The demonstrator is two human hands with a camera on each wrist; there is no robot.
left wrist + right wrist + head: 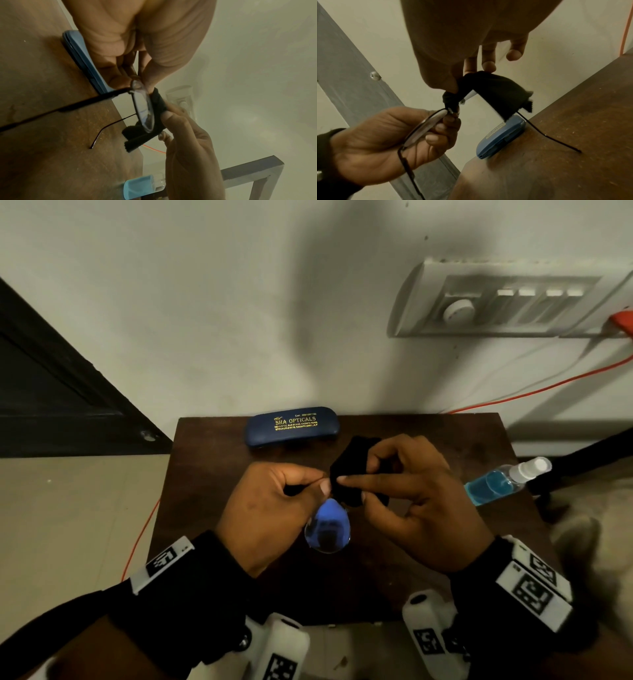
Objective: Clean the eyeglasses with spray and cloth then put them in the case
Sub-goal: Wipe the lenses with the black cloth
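While left hand [270, 510] fingers pinch the thin-framed eyeglasses [328, 529], right hand [416, 501] fingers grip the black cloth [356, 470].

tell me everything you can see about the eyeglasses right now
The eyeglasses are a thin dark wire-framed pair with clear lenses, one of them reflecting blue light. They are held above the brown table, temples unfolded and pointing down toward it. The left hand pinches the frame at one lens, which hangs below its fingers. The right hand presses a black cloth around the other lens, hiding most of it. Their slim temples end in curved tips.
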